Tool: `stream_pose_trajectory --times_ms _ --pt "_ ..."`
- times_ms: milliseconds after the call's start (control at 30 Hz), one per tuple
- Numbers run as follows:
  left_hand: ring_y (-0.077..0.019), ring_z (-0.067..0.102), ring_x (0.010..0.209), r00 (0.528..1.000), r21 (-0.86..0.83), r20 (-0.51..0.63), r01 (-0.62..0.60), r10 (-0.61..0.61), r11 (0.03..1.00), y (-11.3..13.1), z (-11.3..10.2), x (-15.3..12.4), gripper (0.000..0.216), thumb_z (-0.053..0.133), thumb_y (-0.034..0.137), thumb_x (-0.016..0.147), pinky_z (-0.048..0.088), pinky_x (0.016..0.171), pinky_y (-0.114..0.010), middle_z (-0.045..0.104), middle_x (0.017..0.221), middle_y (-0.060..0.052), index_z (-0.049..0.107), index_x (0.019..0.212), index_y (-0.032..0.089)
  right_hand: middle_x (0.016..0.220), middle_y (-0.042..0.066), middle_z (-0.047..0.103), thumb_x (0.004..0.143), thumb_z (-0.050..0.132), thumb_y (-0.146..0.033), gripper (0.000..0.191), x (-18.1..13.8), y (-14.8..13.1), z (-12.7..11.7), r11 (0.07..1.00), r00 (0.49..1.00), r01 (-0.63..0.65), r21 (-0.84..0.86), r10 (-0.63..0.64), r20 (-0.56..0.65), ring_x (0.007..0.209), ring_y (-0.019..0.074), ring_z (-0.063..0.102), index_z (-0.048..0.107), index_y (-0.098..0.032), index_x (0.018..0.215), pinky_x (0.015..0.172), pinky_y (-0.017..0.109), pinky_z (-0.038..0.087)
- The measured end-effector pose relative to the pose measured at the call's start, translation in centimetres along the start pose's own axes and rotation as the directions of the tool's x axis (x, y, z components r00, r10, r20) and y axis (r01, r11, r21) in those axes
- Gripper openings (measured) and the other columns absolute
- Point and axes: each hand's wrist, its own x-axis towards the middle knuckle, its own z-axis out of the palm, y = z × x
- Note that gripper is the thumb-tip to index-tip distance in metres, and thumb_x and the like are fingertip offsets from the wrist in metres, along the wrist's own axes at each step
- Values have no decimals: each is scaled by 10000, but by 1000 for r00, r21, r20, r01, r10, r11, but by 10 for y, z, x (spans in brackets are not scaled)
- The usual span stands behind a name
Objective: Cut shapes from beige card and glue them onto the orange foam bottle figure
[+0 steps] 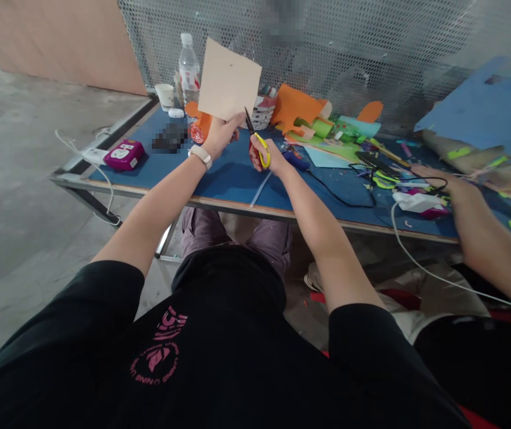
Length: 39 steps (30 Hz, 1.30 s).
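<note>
My left hand (223, 134) is closed on the lower edge of a beige sheet of paper (229, 80), holding it up above the table. In my right hand (267, 156) is a pair of scissors (262, 149) with yellow handles and dark blades. The blades point up and left, close to the sheet's lower right corner; whether they touch it I cannot tell. Behind my left wrist lies an orange paper cut-out (198, 122). Just right of my right hand is a dark blue tool (295, 159) with a black cord, partly hidden by my wrist.
On the blue table (224, 185) stand a plastic bottle (189, 74), a paper cup (165, 96) and a purple power socket (124, 155). Orange paper (298, 110) and colourful scraps lie to the right. A co-worker's arm (483, 220) reaches in there, near a white charger (416, 202). Metal mesh rises behind.
</note>
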Motion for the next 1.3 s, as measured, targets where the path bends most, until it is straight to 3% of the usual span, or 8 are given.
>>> stream_pose_trajectory --times_ms 167,367,467,733,900,1067,1200,1300 --pt "-198 752 683 1000 -45 3 12 -12 999 3 1 -2 627 1110 248 1153 488 629 -308 600 704 43 575 829 287 558 -35 444 1055 629 -1240 997 -4 -7 3 1000 1000 15 -3 -15 1 467 133 476 476 -299 761 372 248 366" --pt "-141 580 655 997 91 55 -54 49 994 -8 -6 4 565 783 135 1339 436 657 -308 663 741 23 635 809 264 553 -76 422 1059 857 -1102 872 -18 -40 12 993 992 -121 13 122 -37 456 161 416 491 -333 868 338 285 408" --pt "-162 577 670 995 93 71 -71 65 993 -8 -8 4 565 809 143 1326 431 645 -325 664 733 9 642 800 267 542 -100 378 1106 884 -1027 828 -23 -49 10 988 989 -147 43 146 21 438 147 360 504 -325 890 339 274 406" --pt "-212 714 662 996 -25 61 61 -59 998 -1 -8 3 549 1068 167 1142 540 612 -300 637 718 3 629 830 271 567 -63 466 1192 882 -908 814 -20 -31 -11 991 991 -131 -19 131 22 471 131 419 470 -306 831 377 219 414" --pt "-205 703 650 995 -31 78 66 -63 997 -2 -11 3 500 1086 188 1131 555 599 -259 657 724 -10 673 860 265 564 -77 457 1162 916 -915 790 -24 -38 -11 990 989 -143 -4 143 41 454 145 420 488 -323 863 349 243 374" --pt "-198 635 646 996 18 90 11 -12 1000 4 -9 -4 519 949 76 1169 481 595 -297 649 695 -30 666 776 262 570 -75 460 1202 907 -856 760 -24 -36 -12 988 988 -153 -19 154 28 457 147 423 496 -317 859 357 242 372" --pt "-246 735 837 994 35 108 24 -28 999 9 -8 -8 614 1070 256 1181 525 691 -323 589 664 -12 605 783 293 569 -60 485 1181 885 -925 796 -21 -29 -16 992 991 -122 -43 124 43 464 137 442 513 -308 843 376 228 415" --pt "-209 677 808 990 122 144 -19 1 992 7 -10 -6 586 986 308 1241 477 676 -320 589 676 4 601 799 309 551 -62 482 1174 865 -958 799 -20 -29 -17 992 992 -118 -49 120 46 458 138 434 527 -309 854 373 220 416"
